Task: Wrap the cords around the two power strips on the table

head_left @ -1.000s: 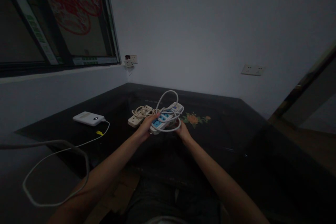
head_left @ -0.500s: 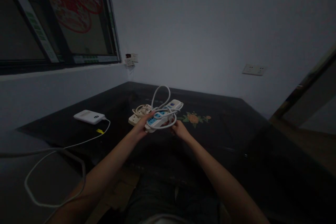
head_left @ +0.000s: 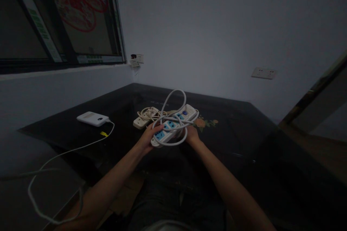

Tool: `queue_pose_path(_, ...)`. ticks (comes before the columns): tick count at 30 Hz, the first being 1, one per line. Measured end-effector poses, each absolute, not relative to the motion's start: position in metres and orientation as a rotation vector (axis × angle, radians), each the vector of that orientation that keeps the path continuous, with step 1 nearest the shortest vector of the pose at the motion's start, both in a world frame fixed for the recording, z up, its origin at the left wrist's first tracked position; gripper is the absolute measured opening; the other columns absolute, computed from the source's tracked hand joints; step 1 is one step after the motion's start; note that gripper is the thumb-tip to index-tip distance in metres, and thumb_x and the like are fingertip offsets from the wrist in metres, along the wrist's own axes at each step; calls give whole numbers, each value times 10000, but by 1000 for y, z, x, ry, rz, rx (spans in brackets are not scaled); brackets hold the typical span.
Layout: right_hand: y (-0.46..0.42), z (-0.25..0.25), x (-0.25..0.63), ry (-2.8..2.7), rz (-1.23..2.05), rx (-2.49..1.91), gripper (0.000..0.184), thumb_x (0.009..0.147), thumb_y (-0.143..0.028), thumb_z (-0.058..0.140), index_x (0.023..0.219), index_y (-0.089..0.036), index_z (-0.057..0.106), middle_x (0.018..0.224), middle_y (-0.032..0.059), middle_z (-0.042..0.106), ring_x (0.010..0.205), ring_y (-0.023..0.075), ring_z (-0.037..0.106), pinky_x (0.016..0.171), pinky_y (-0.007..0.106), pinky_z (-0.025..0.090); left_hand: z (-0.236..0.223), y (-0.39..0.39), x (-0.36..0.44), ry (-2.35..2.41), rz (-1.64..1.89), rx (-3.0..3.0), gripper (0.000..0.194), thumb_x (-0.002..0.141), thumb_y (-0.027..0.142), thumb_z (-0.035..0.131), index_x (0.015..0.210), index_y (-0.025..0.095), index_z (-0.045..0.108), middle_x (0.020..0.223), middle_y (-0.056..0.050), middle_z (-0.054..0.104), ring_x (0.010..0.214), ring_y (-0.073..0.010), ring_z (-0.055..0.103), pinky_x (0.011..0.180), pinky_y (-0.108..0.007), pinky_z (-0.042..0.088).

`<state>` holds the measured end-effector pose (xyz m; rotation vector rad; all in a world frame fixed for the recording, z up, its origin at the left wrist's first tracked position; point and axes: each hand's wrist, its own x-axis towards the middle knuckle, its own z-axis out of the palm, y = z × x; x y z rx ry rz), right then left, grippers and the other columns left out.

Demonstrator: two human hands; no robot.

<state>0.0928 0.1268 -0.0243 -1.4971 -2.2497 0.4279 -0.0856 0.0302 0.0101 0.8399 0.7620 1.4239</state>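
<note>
I hold a white power strip (head_left: 173,124) with blue sockets above a dark table (head_left: 238,140), its white cord (head_left: 173,106) looped over and around it. My left hand (head_left: 149,138) grips the strip's near end, thumb on top. My right hand (head_left: 192,134) is closed under the strip's right side, its fingers mostly hidden by the strip and cord. A second, cream power strip (head_left: 143,119) with a coiled cord lies on the table just behind my left hand.
A white power bank (head_left: 92,118) lies at the table's left, with a white cable (head_left: 81,148) trailing off the near-left edge. Wall sockets sit in the corner (head_left: 137,60) and on the far wall (head_left: 263,73). A window fills the upper left.
Both hands have kept hold of the strip, which has shifted slightly right and tilted. The cord loop above it now stands wider.
</note>
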Motion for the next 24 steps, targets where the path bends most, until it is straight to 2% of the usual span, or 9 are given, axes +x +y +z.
queue_pose_path(4,123,-23,103,-2273,371,-1529,206,868,-231,506,957,-208,691,1054,153,685,1035,286,615,844,364,449,4,28,-83,788,1447,845,428,642,228,767,1035,108,646,943,-105,738,837,-244,706,722,-270,564)
queue_pose_path(8,114,-23,111,-2265,337,-1537,254,909,-222,425,1043,-215,640,1120,138,651,1044,261,599,852,359,429,4,35,-86,792,1467,745,360,711,218,700,1045,98,637,943,-111,737,842,-241,705,728,-283,567)
queue_pose_path(12,105,-27,111,-2241,387,-1527,201,896,-246,458,1011,-210,620,999,114,673,928,242,626,778,330,427,0,51,-102,892,1402,664,337,810,249,577,1098,79,613,930,-140,733,816,-252,707,685,-325,573)
queue_pose_path(16,104,-33,106,-2177,502,-1497,173,809,-226,577,977,-206,611,857,52,683,797,193,627,681,256,409,-12,66,-114,1027,1414,755,253,773,207,633,996,88,652,821,-111,739,707,-198,697,634,-263,552)
queue_pose_path(19,109,-35,99,-2123,571,-1489,122,781,-204,583,890,-183,632,835,51,683,771,181,622,641,236,402,-21,76,-116,1086,1428,819,184,734,190,684,900,110,677,751,-72,734,651,-161,675,604,-219,522)
queue_pose_path(24,117,-37,85,-2076,661,-1478,123,792,-199,558,836,-158,665,804,66,689,714,176,633,616,233,415,-31,94,-115,1184,1368,945,190,708,225,706,862,115,694,768,-74,739,663,-177,672,619,-242,504)
